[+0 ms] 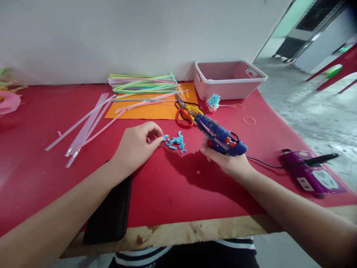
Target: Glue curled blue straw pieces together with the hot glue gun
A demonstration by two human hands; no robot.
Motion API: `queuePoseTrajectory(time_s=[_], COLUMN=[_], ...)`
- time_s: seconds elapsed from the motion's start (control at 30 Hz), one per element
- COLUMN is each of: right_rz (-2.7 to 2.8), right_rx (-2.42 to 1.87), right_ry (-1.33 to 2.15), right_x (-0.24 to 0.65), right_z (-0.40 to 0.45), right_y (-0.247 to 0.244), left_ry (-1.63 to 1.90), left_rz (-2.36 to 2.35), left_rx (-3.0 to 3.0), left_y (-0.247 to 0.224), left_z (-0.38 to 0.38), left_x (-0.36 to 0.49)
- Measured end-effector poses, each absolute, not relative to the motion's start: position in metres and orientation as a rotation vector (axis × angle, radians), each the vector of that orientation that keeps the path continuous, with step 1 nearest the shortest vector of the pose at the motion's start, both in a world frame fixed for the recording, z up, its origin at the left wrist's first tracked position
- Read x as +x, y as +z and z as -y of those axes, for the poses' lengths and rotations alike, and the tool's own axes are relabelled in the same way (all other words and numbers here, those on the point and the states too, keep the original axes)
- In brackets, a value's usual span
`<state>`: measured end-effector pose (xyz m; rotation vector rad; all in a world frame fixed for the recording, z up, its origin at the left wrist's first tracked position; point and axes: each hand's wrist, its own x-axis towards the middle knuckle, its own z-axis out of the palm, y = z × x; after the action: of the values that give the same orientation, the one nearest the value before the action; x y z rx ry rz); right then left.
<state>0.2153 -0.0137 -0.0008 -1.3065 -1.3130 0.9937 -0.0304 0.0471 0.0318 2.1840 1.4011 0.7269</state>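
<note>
In my right hand (223,160) is a blue hot glue gun (220,136), its nozzle pointing up and left toward the scissors. The fingers of my left hand (139,143) are pinched together around a small curled blue piece (165,137), of which only part shows. Just right of these fingertips lies a loose pile of short blue curled pieces (177,140) on the red table cover. Behind the pile are red-handled scissors (184,113), with yellow handles beside them, partly hidden by the glue gun.
Coloured straw-like strips (147,83) lie on an orange sheet (114,111); pink strips (86,126) lie left. A pink basket (228,89), a blue-and-pink flower piece (213,101) and a rubber band (249,120) are at the right. The cord runs to a purple power strip (304,169). A black phone (111,214) lies under my left forearm.
</note>
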Motion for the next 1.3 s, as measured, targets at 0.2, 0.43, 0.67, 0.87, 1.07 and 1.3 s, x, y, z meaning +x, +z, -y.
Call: queuePoseTrajectory(time_s=[0.2,0.43,0.67,0.87,1.07,1.3], right_rz=[1.193,1.196,1.045,1.076,1.131,1.071], right_rx=[-1.316,-1.216,-1.225,-1.251,-1.321,-1.321], right_ry=[1.021,1.224,1.365,1.431,1.447,1.441], right_x=[0.211,0.214,0.213,0.213,0.212,0.209], right_z=[0.016,0.017,0.018,0.019,0.017,0.017], right_y=[0.001,0.001,-0.001,0.002,0.005,0.004], left_ry=[0.846,0.773,0.736,0.682,0.650,0.648], left_rz=[-1.115,-0.979,-0.932,-0.950,-0.985,-0.959], left_rx=[1.597,1.475,1.525,1.485,1.473,1.604], left_y=[0.023,0.020,0.012,0.005,0.005,0.004], left_z=[-0.031,-0.013,-0.012,-0.010,-0.011,-0.010], left_x=[-0.008,0.016,0.016,0.012,0.009,0.008])
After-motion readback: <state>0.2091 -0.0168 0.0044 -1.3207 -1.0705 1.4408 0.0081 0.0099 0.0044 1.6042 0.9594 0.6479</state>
